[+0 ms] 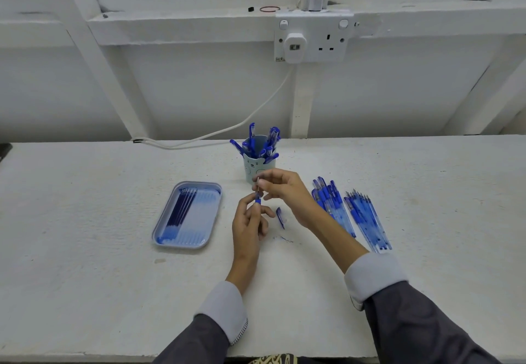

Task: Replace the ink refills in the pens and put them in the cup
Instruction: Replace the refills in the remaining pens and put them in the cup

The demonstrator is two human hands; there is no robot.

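My left hand (250,221) grips a blue pen barrel (258,200) held upright at the table's middle. My right hand (284,192) pinches the pen's tip end (258,182) just above it. A blue pen cap (280,217) lies on the table between my hands. Behind them stands a light blue cup (252,167) with several blue pens (262,143) in it. A blue tray (170,238) to the left holds several ink refills (182,210).
Right of my hands lie two bunches of blue pens, one capped (330,201) and one uncapped (367,218). A white cable (227,130) runs from the wall socket (310,39) down to the table's back edge. A small ink smear (284,239) marks the tabletop.
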